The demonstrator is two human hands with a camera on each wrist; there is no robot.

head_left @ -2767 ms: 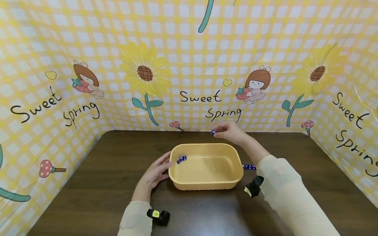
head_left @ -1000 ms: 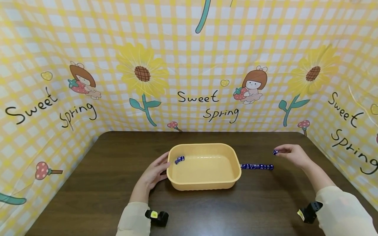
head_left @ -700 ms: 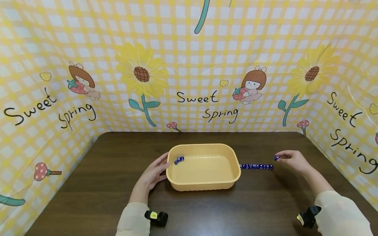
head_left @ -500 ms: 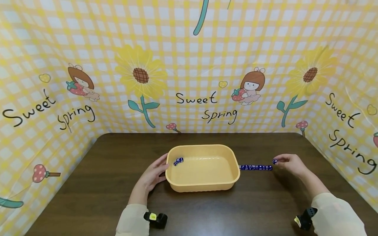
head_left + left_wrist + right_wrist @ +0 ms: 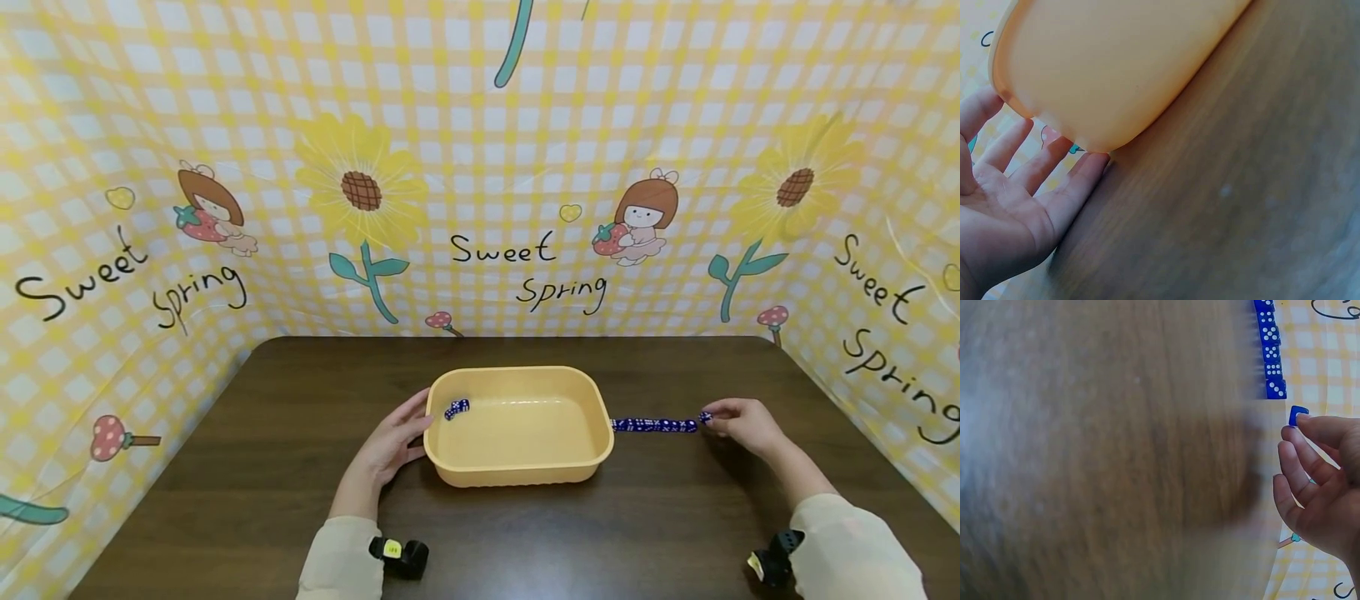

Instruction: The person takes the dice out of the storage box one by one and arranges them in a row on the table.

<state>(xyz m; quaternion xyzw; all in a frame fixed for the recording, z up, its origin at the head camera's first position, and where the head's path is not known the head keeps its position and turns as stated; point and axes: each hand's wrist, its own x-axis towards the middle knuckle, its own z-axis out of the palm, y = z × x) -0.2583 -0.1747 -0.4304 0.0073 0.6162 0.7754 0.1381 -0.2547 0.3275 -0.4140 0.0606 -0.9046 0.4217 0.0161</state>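
Note:
At the left end of the yellow plastic bin [image 5: 517,475], my left hand [image 5: 390,442] rests its extended fingers against the outer wall and rim, as the left wrist view also shows. My right hand [image 5: 746,425] pinches a blue die [image 5: 1298,415] with white pips between thumb and finger. That die is just off the right end of a straight row of blue dice [image 5: 652,425]; a small gap parts them in the right wrist view. The row runs from the bin's right wall along the table. A few more dice [image 5: 457,408] lie inside the bin at its left.
The dark wooden table [image 5: 525,542] ends at a yellow checked cloth [image 5: 480,167] that hangs behind it and on both sides. Each wrist wears a black camera [image 5: 401,557] on its strap.
From above the bin's far side, my right hand has moved right and then down with the die to the row's end. The left hand has stayed at the bin.

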